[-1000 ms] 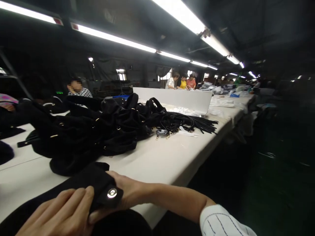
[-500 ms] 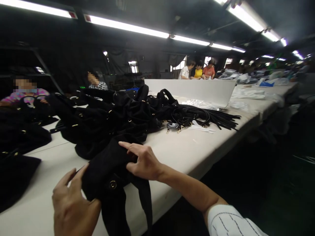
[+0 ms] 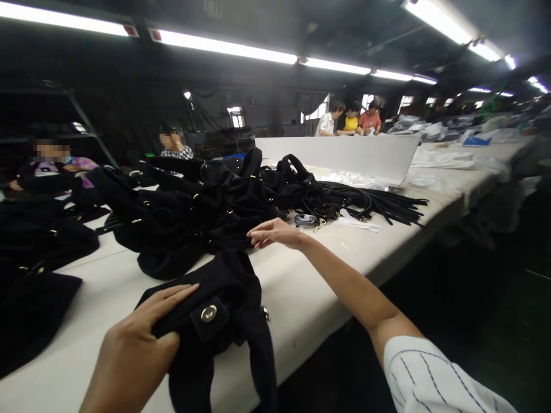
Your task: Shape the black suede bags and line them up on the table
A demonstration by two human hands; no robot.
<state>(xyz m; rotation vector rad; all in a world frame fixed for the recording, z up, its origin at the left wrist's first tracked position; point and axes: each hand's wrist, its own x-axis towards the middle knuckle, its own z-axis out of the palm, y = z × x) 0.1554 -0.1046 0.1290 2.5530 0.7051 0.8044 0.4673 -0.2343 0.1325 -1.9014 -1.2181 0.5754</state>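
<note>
My left hand lies flat, fingers stretched out, on a black fabric bag with a round metal snap, at the near edge of the white table. The bag's strap hangs over the edge. My right hand reaches forward with fingers extended and apart, touching the near edge of a big pile of black bags. It holds nothing.
A bundle of black straps and small metal clasps lie past the pile. A long white board stands upright behind. More black bags sit at left. Several people sit at the far side and far end.
My right hand has left the near bag and reached forward to the pile. My left hand has laid itself flat on the bag, which now shows its snap.
</note>
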